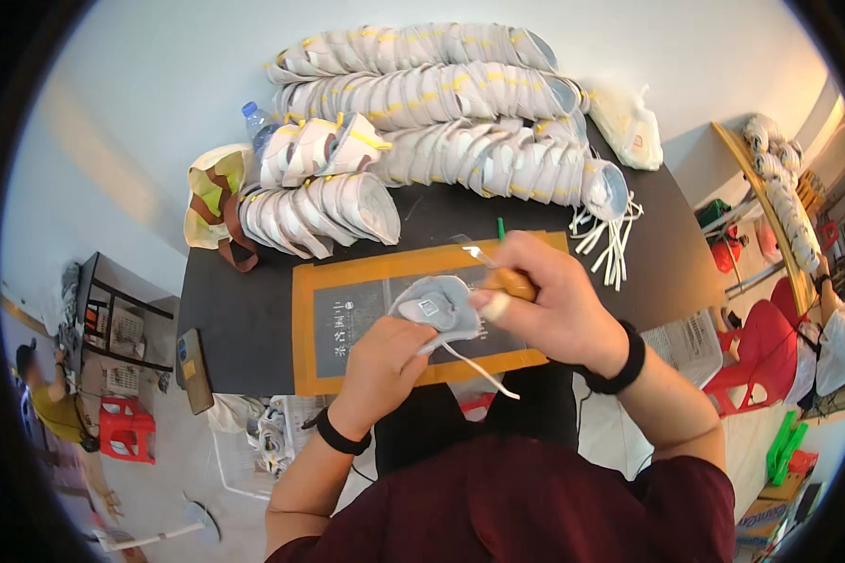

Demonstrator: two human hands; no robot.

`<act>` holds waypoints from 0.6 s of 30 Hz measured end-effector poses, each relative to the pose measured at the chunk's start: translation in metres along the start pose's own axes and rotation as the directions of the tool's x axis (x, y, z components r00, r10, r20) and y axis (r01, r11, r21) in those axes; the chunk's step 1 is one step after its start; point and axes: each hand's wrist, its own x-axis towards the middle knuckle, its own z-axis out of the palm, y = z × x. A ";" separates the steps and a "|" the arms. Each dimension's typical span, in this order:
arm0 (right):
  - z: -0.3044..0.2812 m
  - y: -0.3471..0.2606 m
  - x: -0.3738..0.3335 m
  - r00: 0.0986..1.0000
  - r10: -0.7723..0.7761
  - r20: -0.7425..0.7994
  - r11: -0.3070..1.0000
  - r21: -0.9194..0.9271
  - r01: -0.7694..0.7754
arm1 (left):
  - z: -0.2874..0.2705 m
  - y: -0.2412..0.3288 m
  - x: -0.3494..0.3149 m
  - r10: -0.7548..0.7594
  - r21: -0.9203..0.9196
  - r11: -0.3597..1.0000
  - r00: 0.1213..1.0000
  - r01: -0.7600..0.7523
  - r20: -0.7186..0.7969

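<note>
In the head view, the left hand (382, 361) is curled around the lower edge of a grey cup-shaped respirator mask (438, 308), fingers closed on it, holding it up just above an orange-bordered dark cutting mat (347, 324) that lies on the black table (239, 319). A white elastic strap (479, 366) trails from the mask down toward the table's near edge. The right hand (554, 300) is closed around a wooden-handled tool (509, 280) whose thin metal tip (474, 250) points up and left, just beside the mask's upper right side; the thumb presses toward the mask. Both wrists wear black bands.

Beyond the mat, long nested rows of white respirator masks (441, 94) with yellow marks lie across the far half of the table, with a shorter stack (319, 211) nearer the left. A bundle of loose white straps (610, 235) rests at the right end of the rows. A green pen (500, 228) lies just past the mat. A plastic water bottle (256, 122) stands at the far left, beside a cloth bag (211, 192).
</note>
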 end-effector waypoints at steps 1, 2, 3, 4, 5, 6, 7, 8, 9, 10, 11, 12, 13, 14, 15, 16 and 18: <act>0.004 0.000 0.007 0.983 -0.173 0.055 0.985 0.005 0.173 | -0.001 0.008 0.003 0.121 0.122 0.985 0.992 -0.125 0.040; 0.010 0.001 0.010 0.934 -0.341 0.110 0.940 0.017 0.341 | -0.002 0.015 0.005 0.234 0.236 0.939 0.968 -0.249 0.090; 0.020 0.008 0.011 0.935 -0.338 0.109 0.941 0.027 0.337 | -0.005 0.019 0.003 0.227 0.238 0.940 0.969 -0.244 0.097; 0.027 0.016 0.009 0.922 -0.322 0.215 0.947 0.092 0.309 | -0.007 0.023 0.006 0.303 0.276 0.904 0.945 -0.325 0.123; 0.031 0.022 0.005 0.896 -0.310 0.319 0.949 0.155 0.273 | -0.007 0.026 0.008 0.375 0.312 0.860 0.915 -0.403 0.149; 0.035 0.026 0.001 0.898 -0.328 0.292 0.945 0.104 0.312 | -0.009 0.026 0.006 0.369 0.315 0.861 0.917 -0.399 0.152; 0.035 0.028 0.000 0.897 -0.330 0.294 0.944 0.110 0.312 | -0.010 0.025 0.004 0.397 0.331 0.842 0.905 -0.426 0.154; 0.033 0.031 -0.002 0.890 -0.343 0.300 0.928 -0.040 0.371 | -0.011 0.025 0.002 0.424 0.346 0.822 0.892 -0.452 0.156; 0.033 0.034 -0.006 0.884 -0.352 0.308 0.889 -0.185 0.418 | -0.012 0.025 -0.002 0.415 0.347 0.825 0.895 -0.446 0.162; 0.031 0.034 -0.008 0.884 -0.351 0.309 0.892 -0.176 0.415 | -0.013 0.024 -0.005 0.416 0.364 0.813 0.890 -0.455 0.185; 0.028 0.034 -0.009 0.893 -0.295 0.340 0.895 -0.230 0.383 | -0.014 0.024 -0.008 0.417 0.379 0.799 0.884 -0.466 0.209; 0.025 0.035 -0.010 0.902 -0.233 0.364 0.892 -0.289 0.348 | -0.015 0.024 -0.010 0.416 0.373 0.801 0.884 -0.468 0.214; 0.026 0.037 -0.011 0.904 -0.228 0.361 0.895 -0.288 0.341 | -0.017 0.022 -0.011 0.430 0.393 0.792 0.884 -0.467 0.182; 0.027 0.038 -0.012 0.910 -0.234 0.341 0.919 -0.227 0.321 | -0.018 0.021 -0.012 0.445 0.413 0.783 0.883 -0.465 0.150; 0.026 0.039 -0.011 0.916 -0.241 0.319 0.937 -0.169 0.306 | -0.018 0.020 -0.012 0.450 0.409 0.782 0.880 -0.470 0.151; 0.027 0.038 -0.011 0.918 -0.239 0.315 0.937 -0.173 0.303 | -0.017 0.018 -0.013 0.495 0.404 0.771 0.862 -0.493 0.108; 0.030 0.035 -0.013 0.944 -0.204 0.260 0.970 -0.077 0.231 | -0.016 0.017 -0.011 0.540 0.398 0.757 0.839 -0.518 0.065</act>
